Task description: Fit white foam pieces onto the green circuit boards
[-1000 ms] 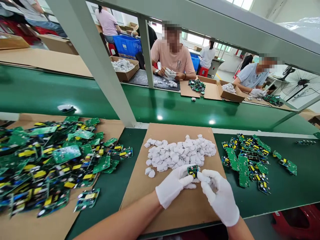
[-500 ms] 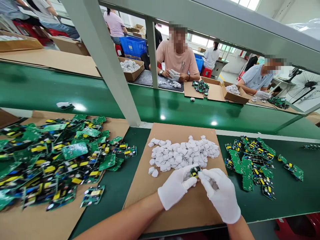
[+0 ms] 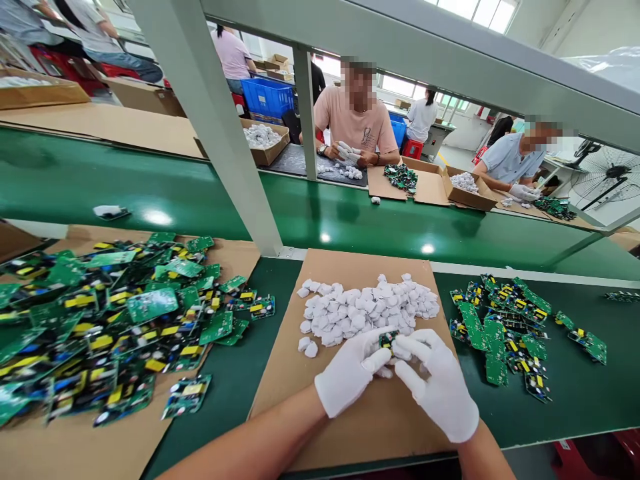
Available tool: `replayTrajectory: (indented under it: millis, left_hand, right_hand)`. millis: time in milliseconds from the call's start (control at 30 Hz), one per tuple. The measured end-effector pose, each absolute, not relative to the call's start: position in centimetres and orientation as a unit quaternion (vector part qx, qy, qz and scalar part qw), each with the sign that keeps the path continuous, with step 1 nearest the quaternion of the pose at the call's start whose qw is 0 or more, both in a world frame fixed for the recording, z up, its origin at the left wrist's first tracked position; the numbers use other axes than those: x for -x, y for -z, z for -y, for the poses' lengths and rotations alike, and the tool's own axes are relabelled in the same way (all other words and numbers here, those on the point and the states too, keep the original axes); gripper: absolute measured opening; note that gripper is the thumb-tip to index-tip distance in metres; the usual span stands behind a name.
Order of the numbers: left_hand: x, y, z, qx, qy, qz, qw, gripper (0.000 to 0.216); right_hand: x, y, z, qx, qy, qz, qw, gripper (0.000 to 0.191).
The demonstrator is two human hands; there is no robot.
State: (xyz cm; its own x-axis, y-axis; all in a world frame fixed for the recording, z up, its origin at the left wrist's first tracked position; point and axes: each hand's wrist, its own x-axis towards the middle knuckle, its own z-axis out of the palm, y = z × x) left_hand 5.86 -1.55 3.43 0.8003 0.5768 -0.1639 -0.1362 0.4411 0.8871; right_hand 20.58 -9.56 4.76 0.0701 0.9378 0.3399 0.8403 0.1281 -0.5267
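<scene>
My left hand [image 3: 350, 370], in a white glove, is closed on a small circuit board [image 3: 388, 340] with green and yellow parts. My right hand [image 3: 435, 380], also gloved, meets the board's right end with its fingertips. Its thumb lies lower, a little apart from the index finger. White glove blends with white pieces there, so what the right fingers grip is hard to make out. Just beyond both hands a heap of small white pieces [image 3: 367, 307] lies on a cardboard sheet [image 3: 280, 373].
A large pile of circuit boards [image 3: 153, 303] covers cardboard at left; a smaller group of boards [image 3: 495, 333] lies right. A green conveyor belt [image 3: 350, 223] runs behind, carrying a board with a white piece [image 3: 111, 212]. A slanted post [image 3: 225, 133] rises at left. Co-workers sit opposite.
My right hand has shifted slightly left and its thumb has moved away from the index finger. The left hand keeps the board. Items on the belt have moved left.
</scene>
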Motion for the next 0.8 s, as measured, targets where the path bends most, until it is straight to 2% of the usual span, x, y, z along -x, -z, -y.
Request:
replayTrajectory:
  millis: [67,200,300,400,500,600,667,800]
  left_hand:
    - [-5.8,-3.9,1.3,-0.452,-0.21,-0.224,0.838,0.044]
    - [-5.6,-4.1,1.0,-0.424,-0.219,-0.235,0.847,0.043]
    - [-5.7,-3.9,1.0,-0.431,-0.238,-0.241,0.836,0.041]
    - [-5.9,-3.7,0.9,-0.447,-0.258,-0.235,0.824,0.038]
    - [-6.1,-3.9,0.9,-0.454,-0.247,-0.223,0.827,0.037]
    - [-6.1,-4.3,0.8,-0.466,-0.229,-0.238,0.821,0.038]
    - [-5.9,-4.4,0.8,-0.473,-0.227,-0.248,0.814,0.038]
    - [-5.6,-4.6,1.2,-0.475,-0.239,-0.228,0.815,0.038]
  right_hand:
    - [-20.9,-5.0,9.4,0.655,-0.081,0.67,0.341,0.032]
    - [-20.7,-4.1,8.7,0.636,0.028,0.682,0.359,0.016]
    - [-20.0,-2.9,8.1,0.619,0.118,0.689,0.358,0.016]
    - [-19.4,-2.1,7.9,0.611,0.148,0.694,0.351,0.019]
    - [-19.2,-2.2,7.8,0.609,0.072,0.686,0.392,0.02]
    - [-19.6,-2.5,8.0,0.62,-0.063,0.644,0.444,0.039]
    - [-19.7,-2.7,8.1,0.641,-0.104,0.611,0.454,0.05]
    - [-19.3,-3.1,7.8,0.662,-0.163,0.592,0.43,0.042]
